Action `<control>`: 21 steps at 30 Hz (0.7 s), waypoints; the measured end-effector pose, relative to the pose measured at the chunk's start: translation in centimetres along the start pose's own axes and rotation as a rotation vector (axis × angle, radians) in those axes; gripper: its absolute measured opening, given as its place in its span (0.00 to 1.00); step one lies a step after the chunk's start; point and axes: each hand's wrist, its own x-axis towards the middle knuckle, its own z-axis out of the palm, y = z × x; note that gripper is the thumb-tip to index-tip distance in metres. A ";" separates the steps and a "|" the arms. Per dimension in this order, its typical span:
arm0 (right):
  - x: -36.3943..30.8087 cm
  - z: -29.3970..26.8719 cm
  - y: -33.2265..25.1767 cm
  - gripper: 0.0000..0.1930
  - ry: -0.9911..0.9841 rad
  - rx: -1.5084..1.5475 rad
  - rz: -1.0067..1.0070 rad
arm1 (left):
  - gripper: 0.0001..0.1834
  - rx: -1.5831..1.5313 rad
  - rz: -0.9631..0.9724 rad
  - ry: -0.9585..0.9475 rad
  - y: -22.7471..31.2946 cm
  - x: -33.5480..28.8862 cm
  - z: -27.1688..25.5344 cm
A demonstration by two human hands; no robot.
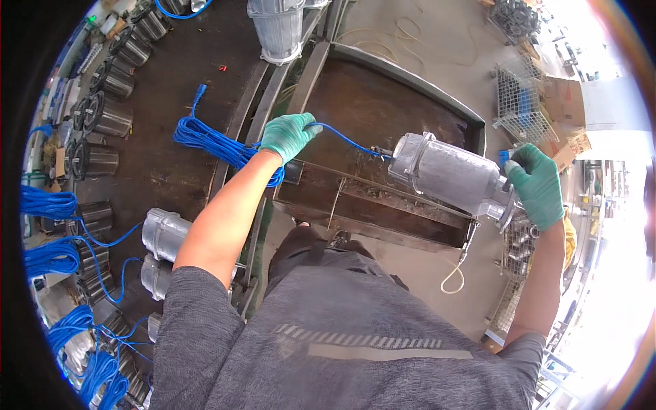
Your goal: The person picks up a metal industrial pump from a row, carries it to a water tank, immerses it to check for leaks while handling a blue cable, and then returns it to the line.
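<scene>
My left hand [290,134], in a green glove, is closed around a blue cable [348,140]. The cable runs right from the fingers into the near end of a silver cylindrical pump motor [454,174]. That motor lies on its side over the right part of a metal trough, its flanged end to the right. My right hand [536,186], also gloved in green, is closed at that flanged end; its fingertips are partly hidden. A coiled blue cable bundle [215,142] with a plug lies left of my left hand, partly behind the wrist.
The brown metal trough [383,89] has raised rims. Beside it, a dark workbench [171,109] carries another silver motor [277,31], more motors [164,236], several steel cylinders [109,116] and blue cable coils [48,201]. A wire basket [523,106] stands on the floor at right.
</scene>
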 end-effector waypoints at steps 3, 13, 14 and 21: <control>-1.7 -1.1 -0.3 0.06 -0.016 0.080 0.060 | 0.19 0.075 0.043 -0.056 0.3 -0.3 -4.0; -6.4 0.8 5.0 0.08 -0.149 0.299 0.120 | 0.10 -0.202 -0.112 -0.233 -5.4 -7.2 -15.5; -6.7 2.2 6.1 0.08 -0.160 0.394 0.114 | 0.10 -0.151 -0.068 -0.203 -6.5 -8.2 -16.1; -8.7 11.8 13.1 0.09 -0.218 0.616 0.216 | 0.13 -0.093 -0.099 -0.242 -5.6 -12.6 -18.8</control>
